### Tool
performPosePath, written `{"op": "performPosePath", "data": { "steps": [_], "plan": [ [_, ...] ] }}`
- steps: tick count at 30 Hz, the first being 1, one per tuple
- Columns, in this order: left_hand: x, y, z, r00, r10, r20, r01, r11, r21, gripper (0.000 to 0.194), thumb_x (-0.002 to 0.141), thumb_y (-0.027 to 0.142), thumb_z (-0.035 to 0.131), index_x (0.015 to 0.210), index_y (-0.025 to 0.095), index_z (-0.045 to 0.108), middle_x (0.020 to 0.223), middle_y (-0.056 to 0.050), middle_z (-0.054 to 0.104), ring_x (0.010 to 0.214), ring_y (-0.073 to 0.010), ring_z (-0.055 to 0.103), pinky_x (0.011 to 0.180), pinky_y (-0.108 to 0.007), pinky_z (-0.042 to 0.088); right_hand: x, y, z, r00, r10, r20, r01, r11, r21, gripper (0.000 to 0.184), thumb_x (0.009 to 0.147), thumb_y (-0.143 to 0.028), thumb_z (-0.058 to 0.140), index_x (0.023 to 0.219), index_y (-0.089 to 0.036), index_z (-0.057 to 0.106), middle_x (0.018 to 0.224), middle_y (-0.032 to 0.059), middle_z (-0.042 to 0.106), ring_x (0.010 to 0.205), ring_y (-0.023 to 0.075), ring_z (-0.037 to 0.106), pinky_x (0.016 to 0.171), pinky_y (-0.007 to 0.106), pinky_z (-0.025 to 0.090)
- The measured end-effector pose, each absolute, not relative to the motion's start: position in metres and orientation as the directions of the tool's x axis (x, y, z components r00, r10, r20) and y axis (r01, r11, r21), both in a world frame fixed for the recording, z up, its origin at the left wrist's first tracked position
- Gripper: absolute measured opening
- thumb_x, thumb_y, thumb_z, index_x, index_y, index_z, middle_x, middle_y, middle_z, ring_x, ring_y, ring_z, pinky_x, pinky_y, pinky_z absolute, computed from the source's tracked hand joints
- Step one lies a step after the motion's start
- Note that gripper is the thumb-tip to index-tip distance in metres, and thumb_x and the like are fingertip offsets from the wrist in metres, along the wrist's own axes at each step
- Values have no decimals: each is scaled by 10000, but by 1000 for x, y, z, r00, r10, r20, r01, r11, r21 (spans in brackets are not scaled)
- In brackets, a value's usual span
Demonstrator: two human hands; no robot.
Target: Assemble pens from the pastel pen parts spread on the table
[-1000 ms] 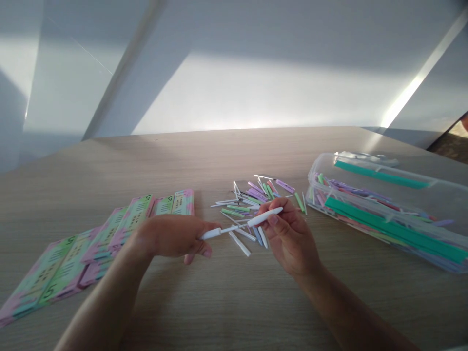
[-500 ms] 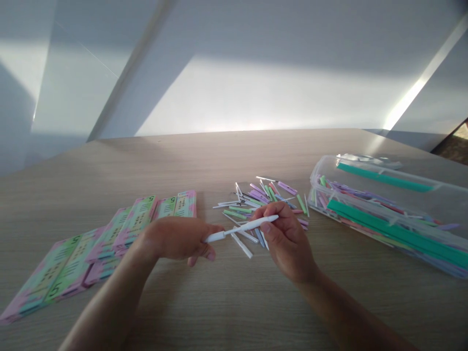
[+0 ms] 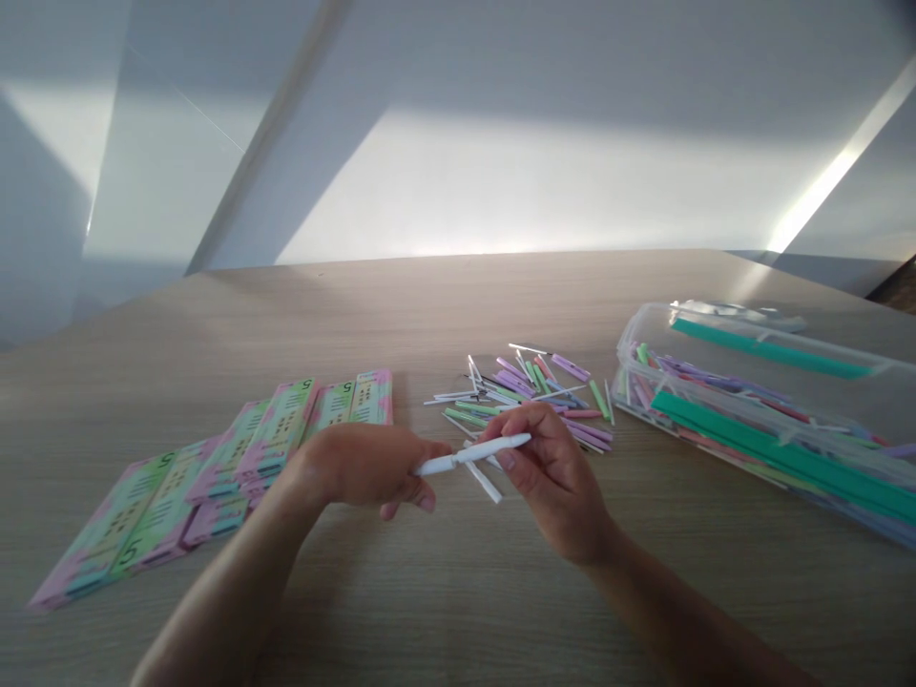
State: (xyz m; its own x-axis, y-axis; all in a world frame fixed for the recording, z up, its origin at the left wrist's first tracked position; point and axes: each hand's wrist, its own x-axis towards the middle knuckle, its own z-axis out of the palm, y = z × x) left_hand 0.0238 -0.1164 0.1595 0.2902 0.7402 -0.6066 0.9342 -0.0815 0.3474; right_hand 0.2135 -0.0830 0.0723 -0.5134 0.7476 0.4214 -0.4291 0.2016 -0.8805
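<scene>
Between my hands is a white pen [image 3: 493, 447], its two barrel parts end to end with a seam near the middle. My left hand [image 3: 372, 466] pinches the left part, and the fingertips under it are partly hidden. My right hand [image 3: 554, 472] grips the longer right part between thumb and fingers, its tapered end pointing right. Just beyond my hands lies a loose pile of pen parts [image 3: 515, 382]: purple, green, white and red barrels and thin refills. One white barrel piece [image 3: 485, 485] rests on the table below the pen.
Several pink and green packets [image 3: 143, 515] marked 5 lie on the left, some stacked. To the right, a clear plastic box [image 3: 636, 329] with teal strips holds many coloured pen parts. A white bundle [image 3: 737, 313] sits behind it. A pale wall [image 3: 501, 181] rises beyond the wood table [image 3: 429, 296].
My hands have come closer together. The thin shaft that showed between the two white parts has gone inside, and the parts now meet. The view has shifted slightly.
</scene>
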Motion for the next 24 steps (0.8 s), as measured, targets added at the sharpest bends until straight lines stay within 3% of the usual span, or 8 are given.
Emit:
{"op": "performPosePath", "data": {
  "steps": [5,11,18,24],
  "plan": [
    [23,-117,158,276,747,-605,941,-80,330,327,759,220,541,1083,255,576,424,86,476,557,-156,592,539,-211,404,213,-84,71,-536,730,424,-431,195,-881,70,866,-219,531,892,-225,467,947,33,545,858,153,516,738,287,415],
    [24,-118,158,278,751,-598,945,-103,310,410,762,201,518,1164,282,527,456,79,508,546,-161,591,521,-215,389,211,-85,66,-546,720,428,-402,223,-888,83,862,-209,542,897,-225,468,966,33,559,874,151,528,754,292,417],
    [22,-119,154,269,766,-583,949,-108,296,380,751,243,541,1128,289,548,496,66,545,542,-163,581,512,-218,388,211,-84,63,-557,726,404,-364,223,-904,92,857,-235,550,896,-227,468,957,35,575,832,152,530,702,280,419],
    [24,-122,156,281,755,-592,945,-110,308,433,747,234,542,1176,290,526,551,52,599,532,-158,577,518,-217,390,216,-88,66,-539,719,439,-154,428,-891,101,859,-211,529,954,-239,510,877,32,565,758,161,515,661,288,404]
  ]
}}
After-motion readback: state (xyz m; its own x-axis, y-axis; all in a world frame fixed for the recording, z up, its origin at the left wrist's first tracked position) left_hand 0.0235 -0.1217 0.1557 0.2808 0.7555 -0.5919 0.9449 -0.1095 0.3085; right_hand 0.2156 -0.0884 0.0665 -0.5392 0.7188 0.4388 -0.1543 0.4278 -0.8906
